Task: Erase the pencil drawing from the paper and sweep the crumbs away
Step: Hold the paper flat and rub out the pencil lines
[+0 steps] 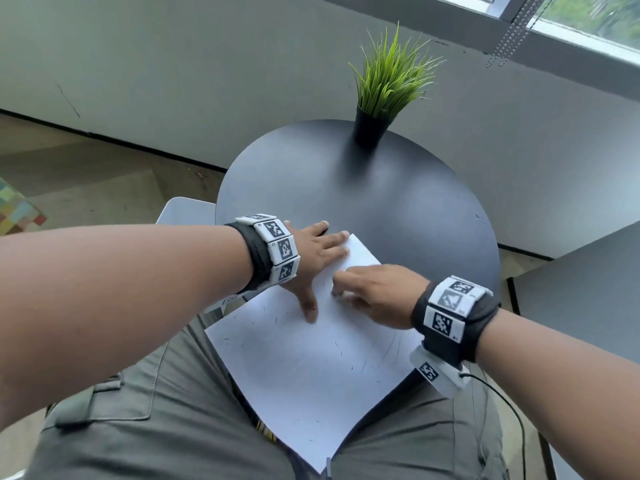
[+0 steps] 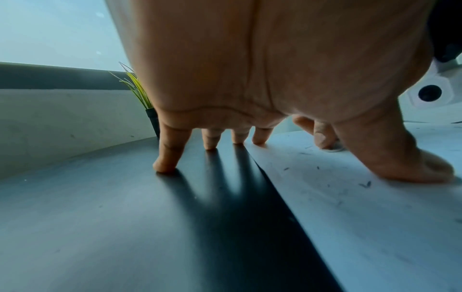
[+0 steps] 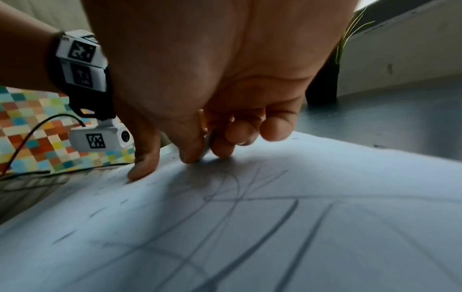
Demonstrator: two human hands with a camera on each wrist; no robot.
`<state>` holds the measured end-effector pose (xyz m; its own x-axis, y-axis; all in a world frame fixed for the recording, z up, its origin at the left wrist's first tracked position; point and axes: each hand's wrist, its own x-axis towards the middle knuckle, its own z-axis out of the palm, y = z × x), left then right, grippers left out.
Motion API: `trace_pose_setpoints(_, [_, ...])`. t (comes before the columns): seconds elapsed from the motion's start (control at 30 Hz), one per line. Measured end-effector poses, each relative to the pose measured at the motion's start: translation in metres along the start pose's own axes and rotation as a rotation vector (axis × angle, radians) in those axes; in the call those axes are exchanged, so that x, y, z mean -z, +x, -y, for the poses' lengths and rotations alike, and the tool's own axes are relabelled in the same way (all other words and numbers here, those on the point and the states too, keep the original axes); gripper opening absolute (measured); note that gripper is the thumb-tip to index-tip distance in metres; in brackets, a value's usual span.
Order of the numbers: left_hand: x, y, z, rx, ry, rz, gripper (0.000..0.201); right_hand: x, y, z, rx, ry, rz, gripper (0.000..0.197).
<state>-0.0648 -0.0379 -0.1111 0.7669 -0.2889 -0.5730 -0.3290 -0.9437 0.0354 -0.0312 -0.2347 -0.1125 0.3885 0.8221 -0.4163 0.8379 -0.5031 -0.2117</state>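
Head view: left hand (image 1: pixel 313 251) spread flat, pressing paper (image 1: pixel 304 368) at its 11 o'clock corner. Right hand (image 1: pixel 377 292) pinches a white eraser (image 3: pixel 208 146) against the sheet

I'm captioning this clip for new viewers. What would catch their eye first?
The white paper hanging off the near edge of the round dark table, flecked with crumbs. The left hand presses it flat while the right hand pinches a small eraser against it. A green plant stands at the far rim.
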Motion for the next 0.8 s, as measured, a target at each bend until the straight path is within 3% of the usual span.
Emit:
trace_pose_setpoints(0.17, [0.002,0.002,-0.001,0.026,0.031,-0.005,0.144,0.015,0.016,-0.027,-0.297,0.033,-0.172,0.011])
trace_pose_setpoints(0.23, [0.004,0.004,-0.004,0.048,0.026,0.004,0.147,0.013,0.016,-0.021,-0.26,0.008,-0.174,0.009])
trace_pose_setpoints(0.37, [0.009,0.003,-0.007,0.067,0.023,0.032,0.148,0.004,0.005,-0.004,-0.051,0.062,-0.006,0.019])
trace_pose_setpoints(0.5, [0.013,0.002,-0.013,0.039,0.154,0.018,0.147,0.014,0.014,-0.028,-0.345,0.082,-0.181,0.016])
trace_pose_setpoints(0.57, [0.015,0.0,-0.016,0.015,0.198,0.026,0.144,0.009,0.014,-0.02,-0.299,0.045,-0.179,0.02])
trace_pose_setpoints(0.67, [0.02,-0.003,-0.018,0.012,0.174,0.032,0.141,0.001,0.002,0.002,-0.108,0.091,-0.06,0.023])
trace_pose_setpoints(0.7, [0.02,-0.002,-0.017,0.014,0.164,0.032,0.141,0.003,0.001,0.0,-0.11,0.117,-0.052,0.02])
trace_pose_setpoints(0.8, [0.015,0.005,-0.013,0.021,0.14,0.042,0.148,0.01,0.01,-0.02,-0.317,0.098,-0.184,0.015])
